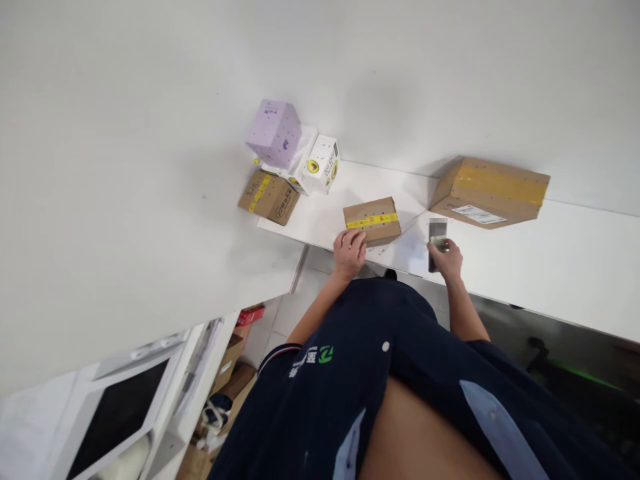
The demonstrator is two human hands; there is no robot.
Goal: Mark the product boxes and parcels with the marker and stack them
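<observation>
- Nearest to the camera is the dark navy shirt point(345, 383) I'm wearing, between me and the white desk point(575, 273).
- Before me, at the desk's near edge, lies the small carton point(373, 230), its strip of yellow tape upward; it probably sits there to be within easy reach.
- Left hand point(349, 253): fingers bent against the carton's near left corner, perhaps to steady it; I cannot tell whether they grip or merely rest.
- Right hand point(448, 258): closed around the lower part of a phone-like device point(438, 229), likely so that its far end stays uncovered.
- Far right stands a large carton point(495, 190), label towards me, apart from both hands.
- Far left, a purple box point(275, 133), white boxes point(321, 165) and a brown carton point(270, 198) cluster together, perhaps to save space.
</observation>
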